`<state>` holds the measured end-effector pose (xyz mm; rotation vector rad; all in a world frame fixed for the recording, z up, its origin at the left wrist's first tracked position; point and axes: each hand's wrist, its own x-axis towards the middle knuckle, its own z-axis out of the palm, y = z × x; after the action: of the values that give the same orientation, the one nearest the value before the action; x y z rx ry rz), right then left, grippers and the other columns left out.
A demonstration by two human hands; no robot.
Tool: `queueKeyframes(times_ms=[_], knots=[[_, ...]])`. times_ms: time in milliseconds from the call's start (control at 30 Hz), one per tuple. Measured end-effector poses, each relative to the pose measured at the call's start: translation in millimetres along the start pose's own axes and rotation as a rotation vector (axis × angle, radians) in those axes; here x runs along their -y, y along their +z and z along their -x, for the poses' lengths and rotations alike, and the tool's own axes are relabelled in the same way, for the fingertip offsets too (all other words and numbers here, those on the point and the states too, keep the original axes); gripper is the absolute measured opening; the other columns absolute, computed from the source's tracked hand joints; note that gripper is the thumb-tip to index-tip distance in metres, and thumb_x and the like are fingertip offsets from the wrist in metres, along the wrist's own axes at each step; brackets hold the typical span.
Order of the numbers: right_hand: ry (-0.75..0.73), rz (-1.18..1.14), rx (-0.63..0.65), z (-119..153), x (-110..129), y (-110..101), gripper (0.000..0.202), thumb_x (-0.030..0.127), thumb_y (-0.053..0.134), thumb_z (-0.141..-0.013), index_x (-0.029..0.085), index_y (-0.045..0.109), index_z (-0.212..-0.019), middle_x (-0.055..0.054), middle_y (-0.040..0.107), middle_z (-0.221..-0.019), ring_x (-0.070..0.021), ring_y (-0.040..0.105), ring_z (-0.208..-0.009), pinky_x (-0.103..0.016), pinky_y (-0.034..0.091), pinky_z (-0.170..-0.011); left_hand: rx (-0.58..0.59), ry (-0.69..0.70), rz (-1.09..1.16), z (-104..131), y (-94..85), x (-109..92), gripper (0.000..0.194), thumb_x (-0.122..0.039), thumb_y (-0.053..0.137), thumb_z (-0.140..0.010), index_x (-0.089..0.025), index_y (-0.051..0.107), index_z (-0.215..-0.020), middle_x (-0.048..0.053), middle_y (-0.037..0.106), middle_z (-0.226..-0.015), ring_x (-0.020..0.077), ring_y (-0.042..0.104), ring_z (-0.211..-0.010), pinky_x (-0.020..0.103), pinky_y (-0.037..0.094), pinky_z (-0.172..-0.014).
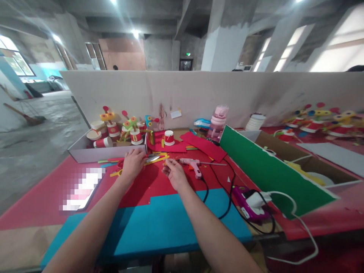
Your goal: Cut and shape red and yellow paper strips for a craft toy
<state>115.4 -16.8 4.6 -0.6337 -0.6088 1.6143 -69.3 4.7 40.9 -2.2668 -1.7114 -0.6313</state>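
My left hand [134, 163] lies over the scissors [153, 159], its fingers curled down on them. The metal blades point right, out from under the fingers, and part of a red handle shows beside the hand. My right hand [174, 172] is raised slightly, thumb and fingertips pinched together; whatever sits between them is too small to make out. Yellow paper strips [163, 156] lie between the hands. Just right of my right hand is a pink glue gun [195, 167] on the red sheet, a glue stick projecting from its back.
A white box [108, 154] with paper-cup figures stands back left. A red-banded cup [169, 138] is behind my hands. A phone [85, 189] lies left. A green-sided box [270, 167], purple power strip [250, 203] and cables occupy the right. Blue board [159, 223] lies in front.
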Motion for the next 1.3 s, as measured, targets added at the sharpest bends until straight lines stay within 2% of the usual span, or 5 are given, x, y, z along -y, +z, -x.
queueKeyframes(times_ms=[167,333,667,1033,1300], knots=[[-0.007,0.078,0.008,-2,-3,-3,0.035,0.038,0.083,-0.056,0.018,0.062,-0.076,0.005,0.06,-0.061,-0.0068,0.056,-0.054,-0.02,0.049,-0.058,-0.063,-0.097,0.641,17,8.3,-40,0.02,-0.031,0.048,-0.088,-0.019,0.064,-0.091,0.006,0.066,-0.09,0.0195,0.059,-0.082,0.032,0.045,-0.076],[0.033,0.145,0.086,-3,-3,-5,0.036,0.043,0.081,-0.059,0.017,0.062,-0.075,0.005,0.059,-0.059,-0.0066,0.053,-0.052,-0.02,0.047,-0.055,0.047,-0.037,1.073,28,22.9,-53,0.038,-0.037,0.062,-0.079,-0.018,0.058,-0.112,0.004,0.063,-0.085,0.0162,0.058,-0.076,0.027,0.046,-0.068],[0.07,0.369,0.139,1,-5,-3,0.041,0.054,0.075,-0.063,0.015,0.061,-0.069,0.006,0.054,-0.051,-0.0053,0.046,-0.042,-0.017,0.037,-0.041,0.144,-0.191,1.269,27,21.4,-42,0.029,-0.04,0.069,-0.072,-0.015,0.066,-0.089,-0.001,0.059,-0.068,0.0111,0.05,-0.06,0.023,0.039,-0.058],[0.126,0.228,0.252,4,0,-5,0.033,0.037,0.081,-0.061,0.016,0.064,-0.08,0.001,0.066,-0.073,-0.0098,0.063,-0.065,-0.024,0.053,-0.068,0.083,-0.221,1.226,26,23.6,-35,0.025,-0.039,0.07,-0.07,-0.016,0.062,-0.079,0.0,0.061,-0.069,0.0113,0.054,-0.061,0.024,0.043,-0.059],[-0.164,0.5,0.135,-2,3,-8,0.021,0.026,0.077,-0.062,0.018,0.07,-0.08,0.0,0.069,-0.08,-0.0115,0.061,-0.073,-0.024,0.049,-0.069,0.146,-0.098,1.22,26,28.7,-33,0.05,-0.029,0.071,-0.068,-0.019,0.058,-0.114,0.005,0.062,-0.103,0.0106,0.057,-0.069,0.025,0.048,-0.066]])
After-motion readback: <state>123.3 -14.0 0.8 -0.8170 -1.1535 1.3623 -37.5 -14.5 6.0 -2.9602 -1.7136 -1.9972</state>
